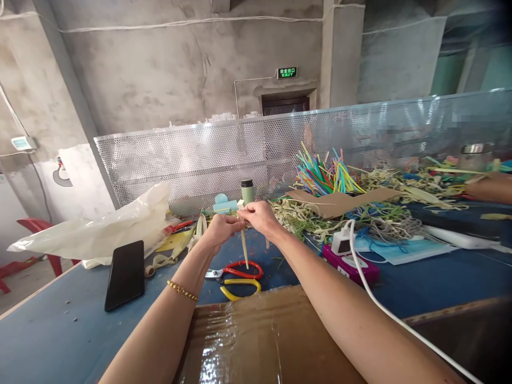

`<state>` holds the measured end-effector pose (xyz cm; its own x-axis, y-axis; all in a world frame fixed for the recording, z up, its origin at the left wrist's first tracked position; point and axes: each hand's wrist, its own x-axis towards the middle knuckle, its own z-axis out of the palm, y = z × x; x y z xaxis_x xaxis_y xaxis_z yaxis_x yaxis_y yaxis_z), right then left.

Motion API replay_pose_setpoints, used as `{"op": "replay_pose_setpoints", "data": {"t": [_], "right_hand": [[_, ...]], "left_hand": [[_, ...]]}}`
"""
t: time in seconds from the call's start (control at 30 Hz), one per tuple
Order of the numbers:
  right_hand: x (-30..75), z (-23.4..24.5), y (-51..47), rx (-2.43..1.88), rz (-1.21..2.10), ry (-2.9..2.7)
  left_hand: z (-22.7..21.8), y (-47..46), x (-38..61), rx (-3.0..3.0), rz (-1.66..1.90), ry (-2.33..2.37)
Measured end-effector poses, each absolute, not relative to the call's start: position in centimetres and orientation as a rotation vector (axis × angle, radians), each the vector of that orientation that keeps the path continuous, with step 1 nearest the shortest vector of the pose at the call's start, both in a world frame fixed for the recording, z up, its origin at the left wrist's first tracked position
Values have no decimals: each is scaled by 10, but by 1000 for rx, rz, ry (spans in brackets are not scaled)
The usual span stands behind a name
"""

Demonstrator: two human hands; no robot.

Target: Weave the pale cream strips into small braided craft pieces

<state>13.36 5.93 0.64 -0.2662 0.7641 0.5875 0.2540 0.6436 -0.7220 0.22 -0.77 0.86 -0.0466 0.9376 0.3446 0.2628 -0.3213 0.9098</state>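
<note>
Out in front of me, my left hand (221, 230) and my right hand (260, 217) meet with their fingertips pinched together. Between them they hold a narrow pale strip (245, 250) that looks like dried husk; its pointed end hangs down below the fingers. The exact grip is partly hidden by the fingers. Beneath the hands lie scissors (256, 270) with a red and a yellow handle, on the blue tabletop (56, 330). A green bottle with a black lid (247, 190) stands just behind the hands.
A taped cardboard sheet (256, 341) lies nearest me. At left are a black phone (125, 274) and plastic bag (104, 229). Rightward sit husk strips (292, 217), colourful sticks (326, 173), a purple power strip (352, 266) with white cable, and another person's arm (490, 188).
</note>
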Motion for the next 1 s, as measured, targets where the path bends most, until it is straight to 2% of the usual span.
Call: {"op": "replay_pose_setpoints", "data": {"t": [0.5, 0.77, 1.0], "right_hand": [[127, 4, 54, -841, 486, -1812], [129, 1, 59, -734, 816, -1689], [130, 1, 58, -736, 847, -1659]], "left_hand": [[6, -5, 5, 1560, 1415, 1284], [9, -5, -4, 1618, 1332, 1184], [8, -3, -10, 1552, 1347, 1209]]}}
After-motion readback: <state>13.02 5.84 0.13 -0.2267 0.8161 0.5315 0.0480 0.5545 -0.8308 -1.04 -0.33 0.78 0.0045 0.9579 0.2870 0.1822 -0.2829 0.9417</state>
